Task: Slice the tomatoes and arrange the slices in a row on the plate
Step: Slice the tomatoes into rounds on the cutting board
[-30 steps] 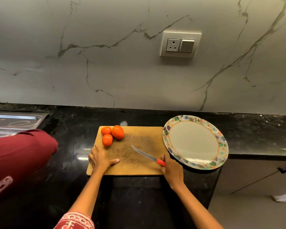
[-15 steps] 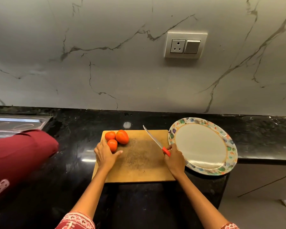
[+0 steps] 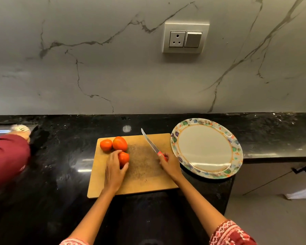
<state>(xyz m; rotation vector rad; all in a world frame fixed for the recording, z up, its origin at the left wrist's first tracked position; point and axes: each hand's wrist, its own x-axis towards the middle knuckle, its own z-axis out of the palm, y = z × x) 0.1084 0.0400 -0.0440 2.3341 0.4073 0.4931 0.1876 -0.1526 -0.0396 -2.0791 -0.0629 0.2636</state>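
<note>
Here, in the head view, the only view there is, the left hand (image 3: 114, 171) curls its fingers and thumb round the nearest tomato (image 3: 124, 158), which sits on the wooden cutting board (image 3: 141, 183) just in front of the two other tomatoes (image 3: 120, 143), both lying at the board's far left corner and touching each other. That makes three tomatoes, all whole; none is sliced yet. The right hand (image 3: 170, 165) grips the red handle of the knife (image 3: 151, 144), whose blade runs away from the person and slightly to the left, its tip over the board's far edge. The relation that matters: the held tomato lies to the left of the knife, with a bare worn patch of board between them, so the blade probably has to swing leftward and down onto the fruit, or the left hand has to draw the fruit toward the middle. One plate (image 3: 234, 167), with a patterned rim and nothing on it, rests on the black counter (image 3: 60, 174) just right of the board, nearer the right hand.
</note>
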